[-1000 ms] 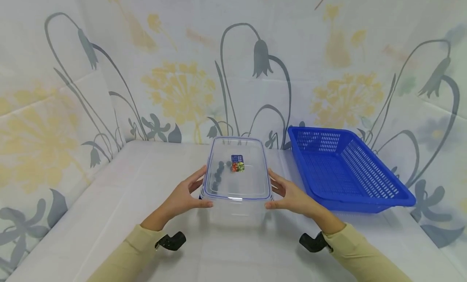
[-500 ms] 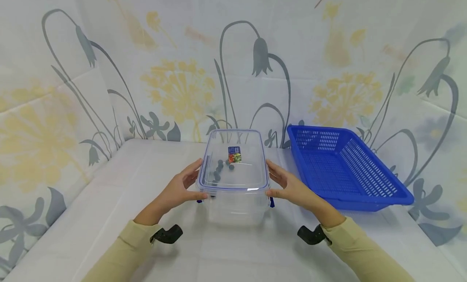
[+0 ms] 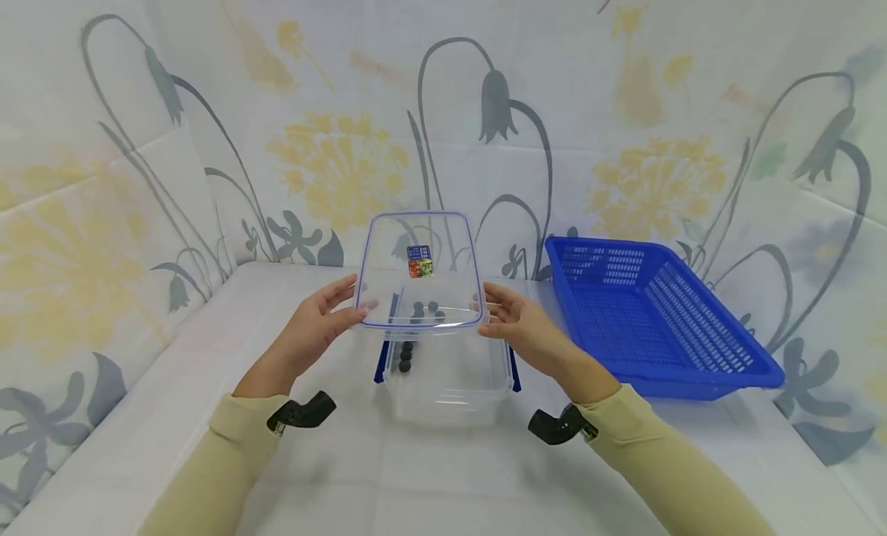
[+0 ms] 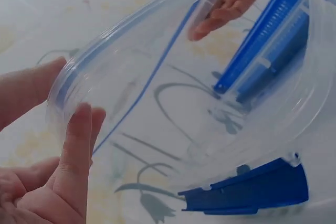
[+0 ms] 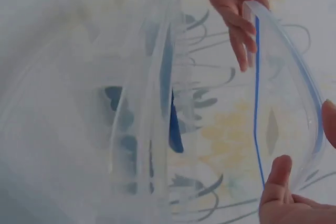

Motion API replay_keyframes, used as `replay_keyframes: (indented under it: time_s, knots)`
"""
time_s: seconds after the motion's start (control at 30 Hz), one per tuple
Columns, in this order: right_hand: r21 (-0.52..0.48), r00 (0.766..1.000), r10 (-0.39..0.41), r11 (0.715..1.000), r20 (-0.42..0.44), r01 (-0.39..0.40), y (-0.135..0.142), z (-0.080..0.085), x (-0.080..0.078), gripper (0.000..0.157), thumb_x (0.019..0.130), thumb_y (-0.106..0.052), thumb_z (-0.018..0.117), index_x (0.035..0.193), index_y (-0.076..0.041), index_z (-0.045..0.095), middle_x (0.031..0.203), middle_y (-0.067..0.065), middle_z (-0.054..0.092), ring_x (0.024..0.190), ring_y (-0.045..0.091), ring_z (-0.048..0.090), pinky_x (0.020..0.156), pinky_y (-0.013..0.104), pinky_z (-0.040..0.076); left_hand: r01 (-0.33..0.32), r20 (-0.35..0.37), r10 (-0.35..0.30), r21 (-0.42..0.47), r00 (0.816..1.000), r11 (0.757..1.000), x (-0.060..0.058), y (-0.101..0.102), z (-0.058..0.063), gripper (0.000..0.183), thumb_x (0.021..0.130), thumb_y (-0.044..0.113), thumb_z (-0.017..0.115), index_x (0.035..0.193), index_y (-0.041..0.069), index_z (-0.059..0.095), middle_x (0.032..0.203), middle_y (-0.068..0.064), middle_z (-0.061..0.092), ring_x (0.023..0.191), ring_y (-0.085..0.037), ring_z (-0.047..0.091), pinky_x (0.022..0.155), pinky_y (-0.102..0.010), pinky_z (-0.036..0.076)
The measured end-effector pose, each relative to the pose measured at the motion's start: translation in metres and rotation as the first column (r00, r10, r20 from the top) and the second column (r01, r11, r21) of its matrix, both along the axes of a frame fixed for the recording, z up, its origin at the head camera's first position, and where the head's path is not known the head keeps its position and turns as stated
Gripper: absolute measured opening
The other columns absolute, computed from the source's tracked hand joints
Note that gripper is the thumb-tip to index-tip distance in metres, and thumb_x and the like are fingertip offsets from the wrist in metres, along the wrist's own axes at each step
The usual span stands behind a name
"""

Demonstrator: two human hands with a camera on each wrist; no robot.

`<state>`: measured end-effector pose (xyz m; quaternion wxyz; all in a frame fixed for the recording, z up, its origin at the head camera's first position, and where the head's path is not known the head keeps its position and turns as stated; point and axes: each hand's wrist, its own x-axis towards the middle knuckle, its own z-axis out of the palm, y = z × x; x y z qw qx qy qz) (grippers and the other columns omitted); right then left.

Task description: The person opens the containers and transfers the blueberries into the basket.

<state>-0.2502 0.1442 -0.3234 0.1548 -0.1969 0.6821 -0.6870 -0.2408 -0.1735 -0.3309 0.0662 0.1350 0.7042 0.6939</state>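
Note:
Both hands hold a clear plastic lid point(image 3: 423, 289) with a blue seal line and a small printed sticker point(image 3: 419, 262). The left hand point(image 3: 309, 328) pinches its left edge between thumb and fingers, and the right hand point(image 3: 521, 326) pinches the right edge. Below the lid stands a clear plastic food container point(image 3: 450, 393), its top uncovered. Blue side clips point(image 4: 247, 187) hang along its sides. Inside, several small dark round balls point(image 3: 405, 357) lie toward the left wall. In the right wrist view the lid point(image 5: 286, 93) is apart from the container point(image 5: 63, 124).
A blue perforated plastic basket point(image 3: 665, 320) stands to the right of the container on the white-covered table point(image 3: 443, 482). Behind the table hangs a flower-patterned cloth point(image 3: 333, 82).
The lid has come up off the container and tilted, moving up and slightly left with both hands. The container and basket stay on the table.

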Motion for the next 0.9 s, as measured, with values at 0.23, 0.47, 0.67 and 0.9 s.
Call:
replay_keyframes:
  time_s: [0.23,0.47,0.67,0.9]
  knots:
    - [-0.039,0.997,-0.030,0.999,0.074,0.033,-0.039,0.001,-0.004,0.075,0.084,0.013,0.056,0.146,-0.001,0.016,0.137,0.022,0.030,0.106,0.025,0.048,0.098,0.039,0.036,0.032,0.071,-0.042,0.134,0.997,0.990,-0.008,-0.037,0.004,0.071,0.091,0.000,0.056,0.147,0.000,0.013,0.148,-0.020,0.018,0.085,-0.008,0.061,0.074,-0.019,0.048]
    - [-0.144,0.984,-0.083,0.984,0.156,0.106,-0.082,-0.004,-0.003,0.071,0.081,0.017,0.057,0.142,-0.002,0.027,0.117,0.013,0.044,0.093,0.019,0.050,0.093,0.034,0.040,0.057,0.082,-0.085,0.296,0.993,0.953,-0.006,-0.080,0.005,0.050,0.091,-0.005,0.053,0.137,0.007,0.039,0.124,-0.001,0.052,0.087,-0.010,0.060,0.076,-0.020,0.048]
    - [-0.203,0.972,-0.084,0.971,0.219,0.129,-0.118,-0.010,0.002,0.063,0.080,0.015,0.060,0.137,0.003,0.034,0.104,0.008,0.050,0.093,0.017,0.052,0.095,0.033,0.040,0.112,0.014,-0.125,0.357,0.992,0.927,0.001,-0.114,0.000,0.036,0.093,-0.007,0.047,0.117,0.015,0.063,0.114,0.001,0.062,0.087,-0.011,0.061,0.073,-0.019,0.048]
    - [-0.260,0.931,-0.119,0.941,0.346,0.217,-0.157,-0.013,0.010,0.057,0.081,0.014,0.060,0.133,0.002,0.040,0.104,0.010,0.051,0.093,0.020,0.054,0.089,0.034,0.045,0.104,0.049,-0.130,0.358,0.990,0.928,0.011,-0.147,-0.009,0.039,0.095,-0.007,0.043,0.117,0.016,0.066,0.113,0.002,0.064,0.087,-0.012,0.062,0.073,-0.020,0.049]
